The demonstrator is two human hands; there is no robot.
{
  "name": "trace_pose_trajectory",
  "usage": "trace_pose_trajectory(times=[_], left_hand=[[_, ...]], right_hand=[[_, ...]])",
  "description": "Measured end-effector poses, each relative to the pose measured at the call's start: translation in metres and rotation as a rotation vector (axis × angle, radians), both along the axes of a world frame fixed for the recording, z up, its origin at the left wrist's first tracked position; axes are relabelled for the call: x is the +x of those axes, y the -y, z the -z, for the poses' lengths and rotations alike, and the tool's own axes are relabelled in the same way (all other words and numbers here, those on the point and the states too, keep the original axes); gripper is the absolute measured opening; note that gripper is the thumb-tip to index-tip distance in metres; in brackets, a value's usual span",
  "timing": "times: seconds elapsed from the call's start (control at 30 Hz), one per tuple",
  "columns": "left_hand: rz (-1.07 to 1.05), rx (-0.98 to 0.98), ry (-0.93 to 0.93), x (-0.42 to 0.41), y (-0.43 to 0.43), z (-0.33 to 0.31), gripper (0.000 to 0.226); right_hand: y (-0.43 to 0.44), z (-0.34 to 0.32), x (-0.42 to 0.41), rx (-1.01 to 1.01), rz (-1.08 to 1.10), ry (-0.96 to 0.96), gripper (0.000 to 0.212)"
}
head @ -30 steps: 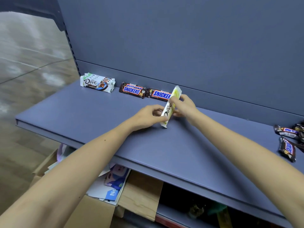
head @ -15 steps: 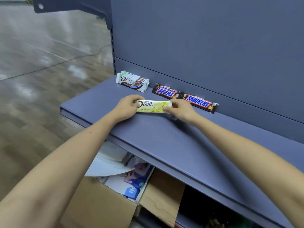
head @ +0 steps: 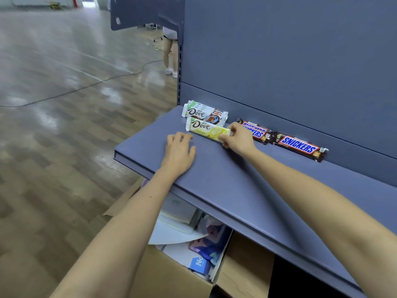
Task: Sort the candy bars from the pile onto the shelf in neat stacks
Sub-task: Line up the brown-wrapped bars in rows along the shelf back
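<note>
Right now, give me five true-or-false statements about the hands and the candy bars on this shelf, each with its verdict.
1. The right hand pinches one end of the yellow Dove bar. True.
2. The left hand grips that bar too. False: it rests on the shelf, holding nothing.
3. The yellow Dove bar lies just in front of the white Dove bars. True.
4. The Snickers bars lie to the left of the Dove bars. False: they lie to their right.
5. The cardboard box stands on the shelf. False: it sits below the shelf.
</note>
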State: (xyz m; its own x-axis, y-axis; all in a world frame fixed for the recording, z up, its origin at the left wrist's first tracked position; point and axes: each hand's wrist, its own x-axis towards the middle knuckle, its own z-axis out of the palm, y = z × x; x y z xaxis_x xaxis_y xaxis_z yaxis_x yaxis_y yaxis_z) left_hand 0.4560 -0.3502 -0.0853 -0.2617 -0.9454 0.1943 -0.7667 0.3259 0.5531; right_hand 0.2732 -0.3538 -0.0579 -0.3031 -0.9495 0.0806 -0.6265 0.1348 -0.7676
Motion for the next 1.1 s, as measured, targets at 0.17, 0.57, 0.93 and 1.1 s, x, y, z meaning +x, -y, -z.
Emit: trace_pose_trajectory(times=[0.17, 0.57, 0.93, 1.1], left_hand=[[-0.001, 0.015, 0.085, -0.002, 0.003, 0.002, 0.035], [0.003, -0.001, 0.138, -0.005, 0.004, 0.002, 0.03], [0.009, -0.006, 0.136, -0.004, 0.003, 0.001, 0.03], [0.01, -0.01, 0.136, -0.004, 0.004, 0.001, 0.029]], right_hand=[[0.025, 0.006, 0.012, -0.008, 0.099, -0.02, 0.021], [0.051, 0.004, 0.015, 0.021, 0.181, -0.088, 0.027], [0.054, 0.002, 0.019, 0.088, 0.297, -0.164, 0.027], [0.052, -0.001, 0.022, 0.079, 0.248, -0.221, 0.016]])
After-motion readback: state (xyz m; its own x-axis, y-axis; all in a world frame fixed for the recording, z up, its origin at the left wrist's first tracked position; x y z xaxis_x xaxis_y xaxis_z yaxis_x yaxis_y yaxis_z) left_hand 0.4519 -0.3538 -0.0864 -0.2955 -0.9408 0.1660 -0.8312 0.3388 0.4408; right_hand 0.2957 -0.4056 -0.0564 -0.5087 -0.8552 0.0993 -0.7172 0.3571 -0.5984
